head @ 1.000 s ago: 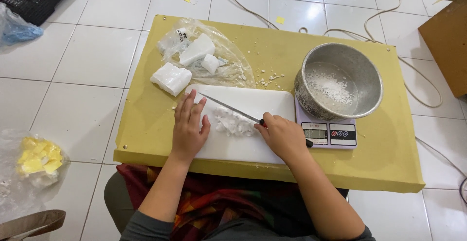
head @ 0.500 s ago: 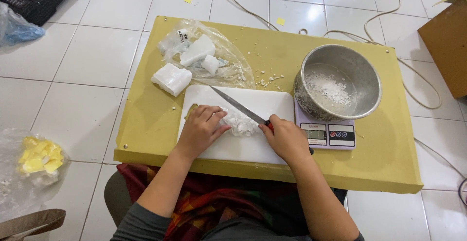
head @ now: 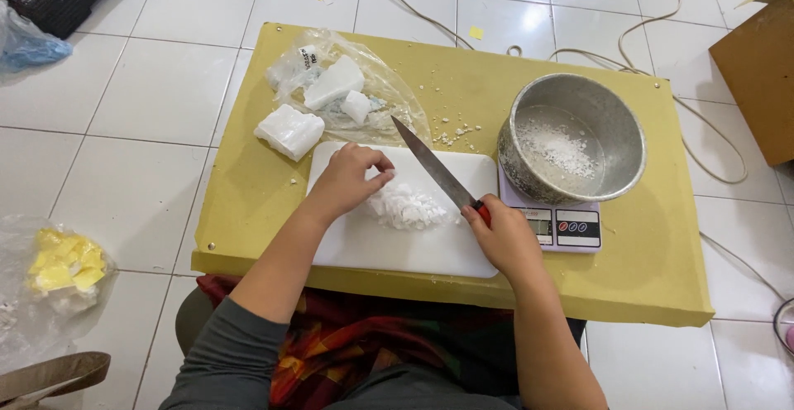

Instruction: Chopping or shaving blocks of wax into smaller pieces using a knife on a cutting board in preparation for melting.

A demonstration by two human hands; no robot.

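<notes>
A white cutting board (head: 389, 244) lies on a low yellow table (head: 248, 195). A pile of chopped white flakes (head: 407, 208) sits in the board's middle. My right hand (head: 500, 236) grips the red handle of a knife (head: 434, 170), its blade raised and angled to the upper left over the board. My left hand (head: 351, 177) rests at the board's upper left, fingers curled beside the flakes, holding nothing I can see.
A metal bowl (head: 579, 141) with white flakes stands on a small digital scale (head: 562, 228) at the right. White wax-like chunks (head: 289, 131) and a clear plastic bag (head: 347, 87) lie at the table's upper left. Cables, a cardboard box (head: 761, 71) and bags sit on the tiled floor.
The knife blade has lifted off the board and swung up toward the upper left. My left hand moved from lying flat near the blade to the board's upper left, fingers curled.
</notes>
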